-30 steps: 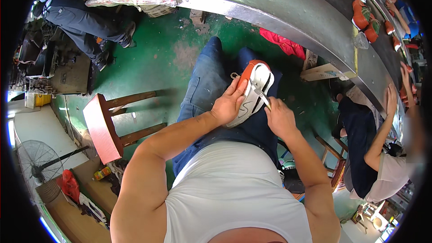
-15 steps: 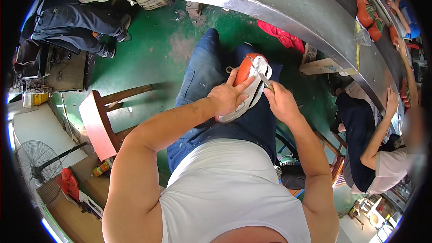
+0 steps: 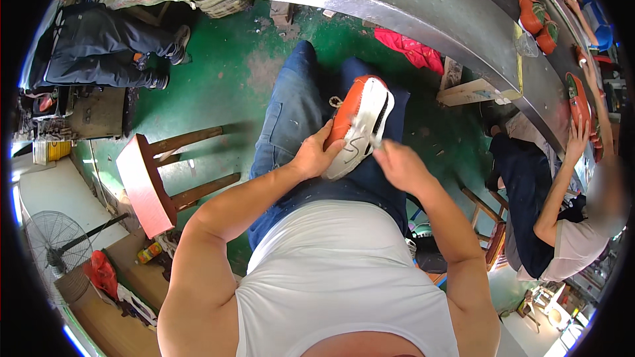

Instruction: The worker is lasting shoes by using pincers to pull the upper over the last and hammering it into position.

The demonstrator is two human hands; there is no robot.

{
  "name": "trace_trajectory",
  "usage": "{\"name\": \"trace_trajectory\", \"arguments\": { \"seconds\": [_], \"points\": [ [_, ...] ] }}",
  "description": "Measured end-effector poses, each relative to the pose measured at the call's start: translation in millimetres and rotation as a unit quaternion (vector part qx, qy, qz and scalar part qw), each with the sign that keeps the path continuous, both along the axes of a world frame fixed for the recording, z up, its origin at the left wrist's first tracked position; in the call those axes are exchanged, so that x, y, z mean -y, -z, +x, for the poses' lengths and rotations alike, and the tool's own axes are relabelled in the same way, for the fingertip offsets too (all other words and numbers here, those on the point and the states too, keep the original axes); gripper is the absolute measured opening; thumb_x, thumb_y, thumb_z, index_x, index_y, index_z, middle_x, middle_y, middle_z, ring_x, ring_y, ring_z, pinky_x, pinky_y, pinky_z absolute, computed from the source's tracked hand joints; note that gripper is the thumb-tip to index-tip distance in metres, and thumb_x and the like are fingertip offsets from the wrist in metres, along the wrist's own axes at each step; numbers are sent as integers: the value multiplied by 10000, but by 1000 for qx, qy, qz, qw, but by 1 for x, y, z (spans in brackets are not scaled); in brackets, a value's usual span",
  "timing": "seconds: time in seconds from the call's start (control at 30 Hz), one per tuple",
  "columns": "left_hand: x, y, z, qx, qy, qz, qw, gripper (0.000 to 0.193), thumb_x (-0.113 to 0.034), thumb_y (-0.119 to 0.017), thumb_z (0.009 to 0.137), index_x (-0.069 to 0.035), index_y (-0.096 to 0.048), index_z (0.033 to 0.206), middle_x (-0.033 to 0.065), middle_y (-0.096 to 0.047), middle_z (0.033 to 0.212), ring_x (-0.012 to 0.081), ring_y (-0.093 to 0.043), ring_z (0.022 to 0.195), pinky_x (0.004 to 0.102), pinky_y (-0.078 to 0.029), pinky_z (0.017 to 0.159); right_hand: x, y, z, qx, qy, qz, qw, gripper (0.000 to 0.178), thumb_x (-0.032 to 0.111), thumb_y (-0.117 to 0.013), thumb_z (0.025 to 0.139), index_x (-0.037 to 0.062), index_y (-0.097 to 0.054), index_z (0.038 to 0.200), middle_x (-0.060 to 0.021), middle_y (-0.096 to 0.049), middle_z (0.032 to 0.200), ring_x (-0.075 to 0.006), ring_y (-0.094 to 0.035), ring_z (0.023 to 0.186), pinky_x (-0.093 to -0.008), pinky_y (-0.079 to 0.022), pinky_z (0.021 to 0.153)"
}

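Observation:
An orange shoe (image 3: 354,109) with a thick white sole lies tilted on my lap, its sole turned to the right. My left hand (image 3: 317,157) grips it along the near left side, thumb over the white sole edge. On the other side of the shoe, my right hand (image 3: 401,168) is closed around a slim metal hand tool (image 3: 376,141). The tool is smeared by motion, and most of it is hidden in the fist. Its tip is by the sole's lower right edge; whether it touches cannot be made out.
A long metal-edged workbench (image 3: 397,16) curves across the front, with orange shoes (image 3: 529,13) at its right. A co-worker (image 3: 569,238) sits at right; another person's legs (image 3: 112,46) are at left. A wooden stool (image 3: 142,185) and a fan (image 3: 58,244) stand left.
My left hand has drawn back from across the shoe's upper to its near side. The tool has left the upper part of the sole and come nearer to me. The shoe has turned slightly.

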State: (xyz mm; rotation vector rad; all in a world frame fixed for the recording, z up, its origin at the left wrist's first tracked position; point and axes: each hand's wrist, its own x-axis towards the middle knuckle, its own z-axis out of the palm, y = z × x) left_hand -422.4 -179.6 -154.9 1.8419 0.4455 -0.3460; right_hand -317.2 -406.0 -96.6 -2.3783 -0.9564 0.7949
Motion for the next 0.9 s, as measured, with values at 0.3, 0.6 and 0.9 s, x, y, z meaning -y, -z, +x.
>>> {"name": "trace_trajectory", "arguments": {
  "seconds": [0.3,0.6,0.9],
  "points": [
    [-32,-100,27,-14,219,180,959,997,-181,-745,772,-28,-151,1558,328,-618,1173,442,-629,1074,453,-505,949,44,33,-30,-142,218,171,950,302,243,-531,1003,-24,-601,1128,-161,-698,943,-260,-693,840,-353,-531,779],
    [-31,-189,95,303,142,-33,942,735,-68,-856,715,-18,-480,1344,120,-686,1087,139,-658,961,320,-547,830,55,53,-49,-166,306,298,889,260,153,-564,971,-6,-573,1177,-57,-654,897,-138,-632,824,-284,-511,778],
    [-7,21,63,-131,-163,-455,866,617,-515,-349,1063,-5,-581,1323,127,-659,1232,212,-624,1117,380,-494,997,44,-23,-9,-136,117,85,980,398,158,-607,933,-9,-560,1291,-172,-691,1037,-345,-672,946,-386,-521,844]
  ]
}}
